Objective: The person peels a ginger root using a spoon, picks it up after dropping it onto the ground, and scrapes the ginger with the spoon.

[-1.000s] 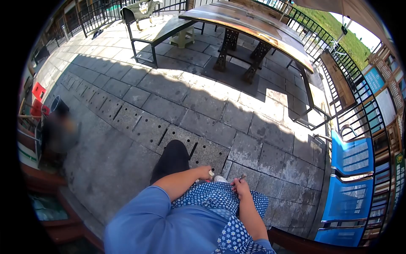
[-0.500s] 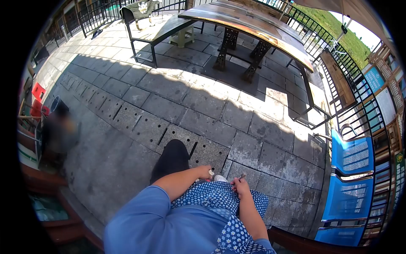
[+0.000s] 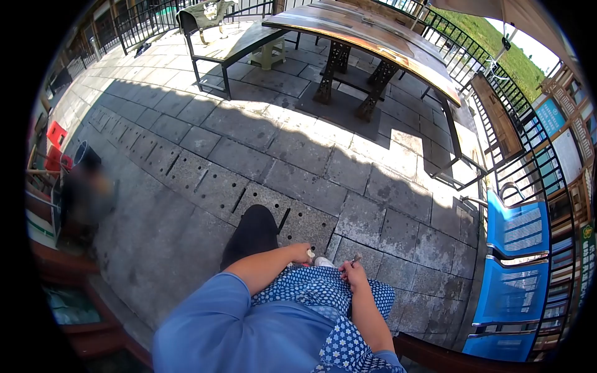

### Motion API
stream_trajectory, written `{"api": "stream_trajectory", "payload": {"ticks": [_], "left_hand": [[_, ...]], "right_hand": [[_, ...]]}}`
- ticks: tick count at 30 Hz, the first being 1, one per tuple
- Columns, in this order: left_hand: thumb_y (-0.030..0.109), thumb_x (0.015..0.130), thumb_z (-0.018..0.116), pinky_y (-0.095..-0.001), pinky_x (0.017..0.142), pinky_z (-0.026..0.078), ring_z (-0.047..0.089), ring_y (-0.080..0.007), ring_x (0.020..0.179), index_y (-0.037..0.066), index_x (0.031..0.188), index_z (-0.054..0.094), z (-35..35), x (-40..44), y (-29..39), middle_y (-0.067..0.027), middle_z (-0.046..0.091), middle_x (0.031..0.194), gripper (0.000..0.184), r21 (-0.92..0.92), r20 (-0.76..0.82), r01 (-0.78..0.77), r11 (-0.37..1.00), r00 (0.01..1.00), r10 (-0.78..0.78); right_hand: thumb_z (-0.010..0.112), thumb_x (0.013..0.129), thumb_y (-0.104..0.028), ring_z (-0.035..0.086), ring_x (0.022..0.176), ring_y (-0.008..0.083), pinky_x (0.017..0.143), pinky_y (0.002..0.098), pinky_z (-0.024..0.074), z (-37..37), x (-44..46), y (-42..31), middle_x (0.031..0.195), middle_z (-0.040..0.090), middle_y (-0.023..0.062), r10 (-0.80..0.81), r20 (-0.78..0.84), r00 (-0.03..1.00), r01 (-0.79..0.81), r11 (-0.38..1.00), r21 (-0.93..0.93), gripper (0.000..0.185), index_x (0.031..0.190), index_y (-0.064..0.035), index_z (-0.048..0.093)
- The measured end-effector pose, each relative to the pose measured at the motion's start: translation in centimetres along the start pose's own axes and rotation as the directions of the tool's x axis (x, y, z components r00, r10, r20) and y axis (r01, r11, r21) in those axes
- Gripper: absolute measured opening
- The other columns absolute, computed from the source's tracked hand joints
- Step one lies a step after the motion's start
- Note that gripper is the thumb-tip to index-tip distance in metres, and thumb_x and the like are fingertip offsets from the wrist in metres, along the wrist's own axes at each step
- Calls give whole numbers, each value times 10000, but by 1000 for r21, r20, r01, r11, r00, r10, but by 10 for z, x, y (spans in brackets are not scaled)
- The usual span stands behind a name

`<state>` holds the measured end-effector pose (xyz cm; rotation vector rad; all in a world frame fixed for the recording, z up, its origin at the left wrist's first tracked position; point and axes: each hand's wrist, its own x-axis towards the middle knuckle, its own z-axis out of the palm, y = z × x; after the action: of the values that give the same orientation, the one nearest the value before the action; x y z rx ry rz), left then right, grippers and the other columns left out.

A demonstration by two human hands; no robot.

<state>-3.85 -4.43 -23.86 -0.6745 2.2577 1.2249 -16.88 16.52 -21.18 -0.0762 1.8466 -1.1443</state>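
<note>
Pale piece [image 3: 310,253] pokes out from the curled fingers of my left hand [image 3: 301,252]; my right hand [image 3: 354,275], fingers bent together, pinches a small dark piece [image 3: 357,258]

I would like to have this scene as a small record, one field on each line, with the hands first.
Left hand: holds a small pale item, too small to identify
Right hand: holds a small thin object, unclear what
Over the lap: blue patterned cloth
Ground: grey paving, partly sunlit
Ahead: long table
To the right: blue seats
</note>
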Motion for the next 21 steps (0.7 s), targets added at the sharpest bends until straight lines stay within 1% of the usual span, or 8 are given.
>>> {"api": "stream_trajectory", "payload": {"ticks": [16, 21], "left_hand": [[314, 663, 692, -381, 841, 424, 532, -329, 1010, 47, 1081, 528, -2, -2, 2, -184, 561, 1077, 523, 6, -1, -9, 1000, 1000, 9], [328, 659, 691, -383, 845, 420, 532, -330, 1010, 59, 1090, 528, -4, -6, 5, -177, 563, 1077, 534, 18, -1, 26, 999, 1000, -26]], "right_hand": [[471, 883, -237, 511, 502, 107, 434, 225, 389, 0, 2, 1, 753, 600, 69, 9, -20, 1000, -9, 1000, -13, 216, 835, -34, 526], [468, 884, -238, 512, 497, 106, 432, 222, 389, 0, 1, 1, 738, 597, 61, 5, -17, 1000, -6, 1000, -27, 219, 826, -37, 531]]}}
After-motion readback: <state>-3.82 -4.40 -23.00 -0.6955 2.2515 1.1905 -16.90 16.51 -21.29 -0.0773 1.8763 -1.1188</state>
